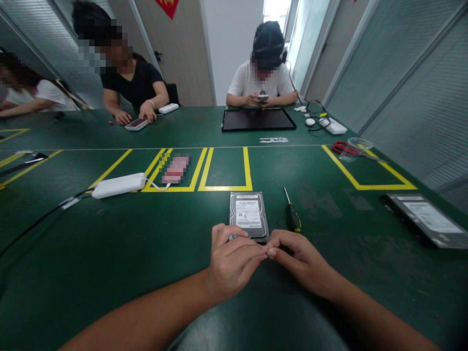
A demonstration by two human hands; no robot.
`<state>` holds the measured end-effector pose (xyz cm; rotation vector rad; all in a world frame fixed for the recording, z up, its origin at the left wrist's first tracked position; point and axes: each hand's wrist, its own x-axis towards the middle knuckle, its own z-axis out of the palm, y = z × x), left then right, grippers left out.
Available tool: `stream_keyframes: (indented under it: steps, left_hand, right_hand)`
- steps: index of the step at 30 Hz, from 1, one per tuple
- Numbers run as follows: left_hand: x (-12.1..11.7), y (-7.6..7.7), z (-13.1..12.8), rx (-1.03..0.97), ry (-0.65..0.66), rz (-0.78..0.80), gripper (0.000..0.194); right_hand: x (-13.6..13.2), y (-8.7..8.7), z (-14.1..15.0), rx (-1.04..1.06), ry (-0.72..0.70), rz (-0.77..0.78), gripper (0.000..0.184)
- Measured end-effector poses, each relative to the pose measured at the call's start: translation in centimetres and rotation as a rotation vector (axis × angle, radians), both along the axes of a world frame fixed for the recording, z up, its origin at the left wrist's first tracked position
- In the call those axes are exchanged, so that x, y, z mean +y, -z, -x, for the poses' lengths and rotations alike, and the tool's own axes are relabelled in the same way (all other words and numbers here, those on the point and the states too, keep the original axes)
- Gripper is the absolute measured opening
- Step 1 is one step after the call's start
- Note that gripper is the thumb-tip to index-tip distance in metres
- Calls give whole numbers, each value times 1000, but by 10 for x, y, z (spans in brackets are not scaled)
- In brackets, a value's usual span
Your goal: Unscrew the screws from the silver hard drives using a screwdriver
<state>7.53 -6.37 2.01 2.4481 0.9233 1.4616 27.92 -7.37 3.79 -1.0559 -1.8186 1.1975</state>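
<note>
A hard drive (249, 213) lies label up on the green table in front of me, its near edge partly covered by my fingers. My left hand (236, 258) is closed over the drive's near left corner, its thumb and fingertips pinched together. Its fingertips meet those of my right hand (302, 261), which is also pinched, just off the drive's near right corner. Whatever is between the fingertips is too small or hidden to make out. Just right of the drive lies a screwdriver (292, 214) with a black and yellow handle, its tip pointing away.
Another hard drive (427, 219) lies at the right. To the left are a white power strip (119, 185) and a plugged-in phone (176, 169). Across the table are a black panel (259, 119), red-handled scissors (345, 148), a clear cup (360, 143) and several seated people.
</note>
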Motion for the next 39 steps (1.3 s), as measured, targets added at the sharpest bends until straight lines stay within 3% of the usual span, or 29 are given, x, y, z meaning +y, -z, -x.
stream_keyframes:
  steps: [7,12,19,22,26,32,39]
  left_hand:
    - [0,2,-2,-1,-8,20,7]
    - [1,3,-3,16,0,40,7]
    - [2,4,-1,47,8,103,6]
    - [1,6,-2,59,14,107,6]
    - [2,9,-3,100,5,102,7]
    - [7,11,-4,188,-21,93,9]
    - [8,2,-8,377,-107,82,15]
  right_hand:
    - [-3,1,3,2,52,21,28]
    - [-2,-1,4,-63,62,-53,26]
    - [11,5,-23,-546,407,-469,19]
    - [17,9,-34,-809,487,-556,22]
    - [21,13,-37,-1013,543,-564,23]
    - [22,18,-37,-1072,533,-545,23]
    - [24,22,-41,-1169,537,-469,24]
